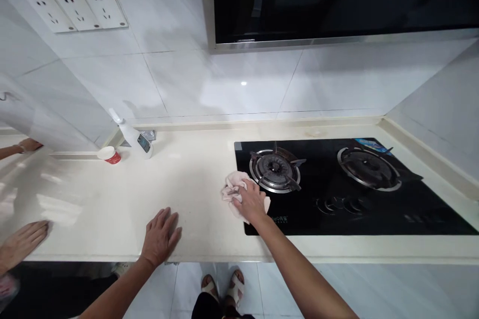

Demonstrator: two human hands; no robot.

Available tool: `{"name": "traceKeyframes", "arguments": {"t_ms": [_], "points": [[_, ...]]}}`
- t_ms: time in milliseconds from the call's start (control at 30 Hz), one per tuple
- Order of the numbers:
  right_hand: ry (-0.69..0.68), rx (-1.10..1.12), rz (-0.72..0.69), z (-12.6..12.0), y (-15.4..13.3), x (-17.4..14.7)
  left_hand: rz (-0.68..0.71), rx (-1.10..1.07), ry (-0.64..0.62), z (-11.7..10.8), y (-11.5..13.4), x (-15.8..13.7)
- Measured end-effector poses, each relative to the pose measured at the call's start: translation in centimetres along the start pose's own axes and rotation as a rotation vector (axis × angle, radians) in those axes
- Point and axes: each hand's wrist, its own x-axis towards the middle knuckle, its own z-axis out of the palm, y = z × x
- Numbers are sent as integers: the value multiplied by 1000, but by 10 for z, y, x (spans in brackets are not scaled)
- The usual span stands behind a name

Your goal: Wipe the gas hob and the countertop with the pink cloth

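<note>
Right hand (251, 203) clasped crumpled pale-pink cloth (234, 180), which lay across left edge of black gas hob (307, 222) and worktop (194, 179). Left hand (160, 235) lay flat on worktop, fingers loosely spread. White spray bottle (131, 135) stood near paper cup (109, 154).

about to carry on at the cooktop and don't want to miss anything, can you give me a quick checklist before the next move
1. Right hand has the cloth: ok, fingers curled on it across the cooktop's left edge.
2. Left hand free: ok, resting on the countertop, holding nothing.
3. Left burner unlit: ok, no flame shows.
4. Left burner cool: cannot tell, heat doesn't show.
5. Spray bottle away from both hands: ok, near the back wall.
6. Nearest co-worker's hand apart from yours: ok, at the far left.
</note>
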Motion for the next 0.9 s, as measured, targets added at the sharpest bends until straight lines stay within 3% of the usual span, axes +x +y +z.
{"name": "traceKeyframes", "arguments": {"t_ms": [67,133,333,400,533,600,700,800,900], "points": [[-25,-61,28,6,1,1,2,-8,-4,0,0,0],[-31,-79,-6,20,-7,-19,-2,-16,-1,0,0,0],[-169,188,-287,55,-35,-124,-8,-18,11,1,-2,0],[-278,345,-306,49,-30,-144,4,-16,13,1,-2,0],[-407,521,-127,5,14,-159,10,-8,18,2,-3,0],[-362,457,-65,-21,45,-166,6,-9,13,1,-1,0],[-208,269,-91,-51,81,-175,-3,-11,-3,0,2,0],[-83,173,-179,-62,83,-162,-8,-17,-19,-1,5,-1],[-53,101,-274,-50,50,-120,-4,-30,-15,-2,6,-3]]}}
